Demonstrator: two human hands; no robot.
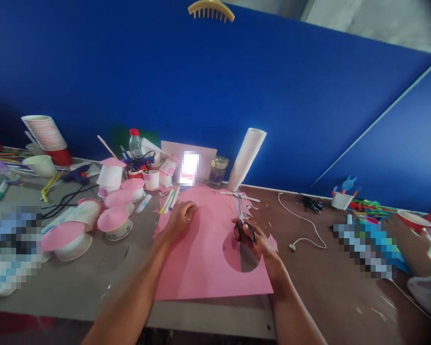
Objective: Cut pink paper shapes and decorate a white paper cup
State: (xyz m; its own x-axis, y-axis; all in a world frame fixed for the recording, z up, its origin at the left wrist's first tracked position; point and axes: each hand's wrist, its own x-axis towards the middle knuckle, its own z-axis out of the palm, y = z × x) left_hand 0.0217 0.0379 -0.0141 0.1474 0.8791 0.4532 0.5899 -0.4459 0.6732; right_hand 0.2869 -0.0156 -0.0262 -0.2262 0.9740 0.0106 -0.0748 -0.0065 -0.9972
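A large pink paper sheet [201, 268] lies flat before me, with a round hole near its right side through which the table shows. My right hand [253, 235] grips scissors [240, 215] with black handles, fingers in the loops and blades pointing away from me, just beyond the hole. On the sheet's left part rests my left hand [181, 218], fingers curled in; whatever they may hold is hidden. Several markers [170, 199] lie just past it. Pink paper scraps [272, 243] are scattered around the sheet's edges.
Left stand paper cups with pink discs [115, 220], a glue gun [77, 173] and a cup stack [46, 134]. A lit phone [189, 167], a glass jar [218, 171] and a leaning white cup stack [247, 158] line the blue partition. A white cable [309, 220] and another person's hand [413, 239] are right.
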